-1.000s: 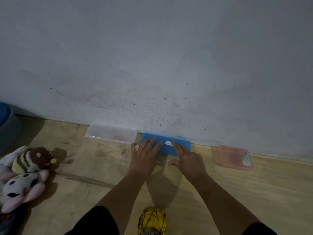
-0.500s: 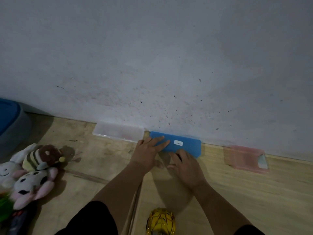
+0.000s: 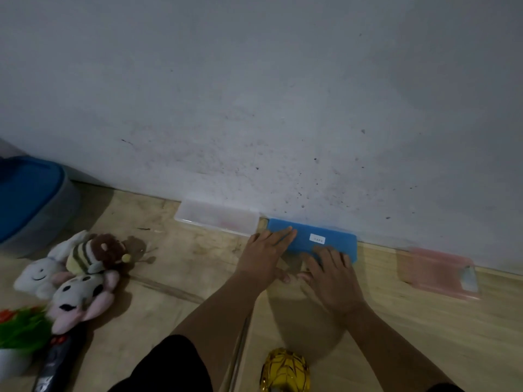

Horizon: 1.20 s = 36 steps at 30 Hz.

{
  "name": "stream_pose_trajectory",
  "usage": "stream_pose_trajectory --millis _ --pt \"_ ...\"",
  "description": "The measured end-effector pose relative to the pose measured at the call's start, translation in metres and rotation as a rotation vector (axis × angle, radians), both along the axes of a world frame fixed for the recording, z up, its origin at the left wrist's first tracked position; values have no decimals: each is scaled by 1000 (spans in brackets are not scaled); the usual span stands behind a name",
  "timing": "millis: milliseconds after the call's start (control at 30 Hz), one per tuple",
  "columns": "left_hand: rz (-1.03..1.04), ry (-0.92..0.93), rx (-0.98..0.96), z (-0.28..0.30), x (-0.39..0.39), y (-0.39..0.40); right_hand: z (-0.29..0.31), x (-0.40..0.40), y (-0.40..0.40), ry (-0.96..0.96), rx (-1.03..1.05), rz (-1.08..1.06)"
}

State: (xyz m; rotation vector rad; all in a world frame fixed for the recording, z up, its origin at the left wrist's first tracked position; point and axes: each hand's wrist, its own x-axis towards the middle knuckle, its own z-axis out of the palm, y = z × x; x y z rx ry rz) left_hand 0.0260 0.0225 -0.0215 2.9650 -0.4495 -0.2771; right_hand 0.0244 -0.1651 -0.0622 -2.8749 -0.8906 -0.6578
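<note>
A flat blue box [image 3: 331, 236] with a small white label lies on the wooden floor against the wall. My left hand [image 3: 266, 256] lies flat, its straight fingers resting on the box's left end. My right hand [image 3: 332, 274] is at the box's front edge, right of centre, fingertips touching it; whether they curl under the edge is not visible. A clear plastic box [image 3: 218, 217] sits just left of the blue one, and a pink translucent box [image 3: 437, 271] lies apart to the right.
Plush toys [image 3: 82, 270] are piled at the left, with a green fuzzy thing [image 3: 22, 329] and a dark remote-like object [image 3: 56, 363] below them. A blue-lidded grey bin [image 3: 31, 199] stands at far left. A shiny gold toy [image 3: 284, 370] lies between my forearms.
My right hand has slid back from the top of the blue box to its front edge. The left hand stays on the box's left end. The view has shifted, showing more of the left side.
</note>
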Motion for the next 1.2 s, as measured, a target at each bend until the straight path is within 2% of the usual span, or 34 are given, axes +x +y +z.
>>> stream_pose_trajectory --millis 100,167,267,333,433,567,667,767,1067,1200 --pt "47 15 -157 9 -9 6 7 -2 0 99 28 -75" --pt "48 -138 -206 16 -19 21 16 -4 9 119 60 -80" --pt "98 -451 -145 20 -26 64 33 -1 45 73 82 -43" --pt "163 -510 -84 19 -24 98 41 1 82 21 69 11" --pt "238 -380 4 16 -13 140 43 3 140 24 -1 44" --pt "267 -166 20 3 6 167 40 5 190 124 -170 -113" --pt "271 -190 -28 -1 13 170 37 6 204 156 -305 -208" --pt "254 -221 -60 -4 13 173 35 10 209 143 -328 -226" --pt "235 -281 -149 -1 13 178 35 21 215 121 -399 -191" --pt "239 -258 -168 -2 10 178 36 22 215 67 -518 -132"
